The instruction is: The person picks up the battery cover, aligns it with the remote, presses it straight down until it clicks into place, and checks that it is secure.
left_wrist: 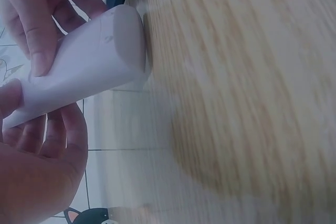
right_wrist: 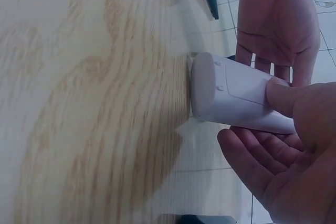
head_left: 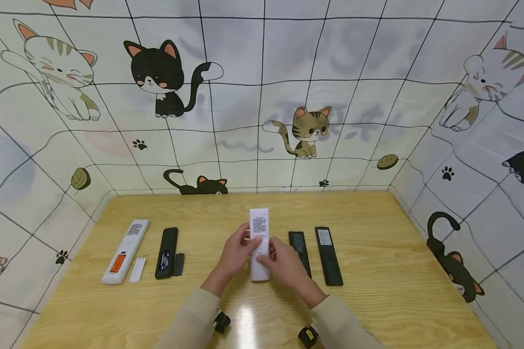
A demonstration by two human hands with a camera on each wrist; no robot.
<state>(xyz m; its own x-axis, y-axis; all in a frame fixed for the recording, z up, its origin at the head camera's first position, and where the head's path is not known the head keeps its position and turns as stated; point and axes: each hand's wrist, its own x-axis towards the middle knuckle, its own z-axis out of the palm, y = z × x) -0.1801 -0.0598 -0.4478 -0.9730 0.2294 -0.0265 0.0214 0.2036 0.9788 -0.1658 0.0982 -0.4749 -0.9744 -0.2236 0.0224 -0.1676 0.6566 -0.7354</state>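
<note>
A white remote control (head_left: 259, 224) stands out in front of me, its back face with a printed label turned up. My left hand (head_left: 239, 248) grips it from the left side, thumb on the back and fingers beneath. From the right, my right hand (head_left: 285, 261) holds it lower down, its thumb pressing on the battery cover area (right_wrist: 247, 83). The lower end of the remote (left_wrist: 128, 40) is close over the table in the left wrist view. The cover's outline shows as a thin seam in the right wrist view.
On the wooden table (head_left: 397, 291), to the left, lie a white remote (head_left: 131, 242) with an orange compartment, its small white cover (head_left: 137, 270), a black remote (head_left: 169, 240) with batteries showing and a black cover (head_left: 179, 264). Two black remotes (head_left: 299, 245) (head_left: 329, 257) lie right.
</note>
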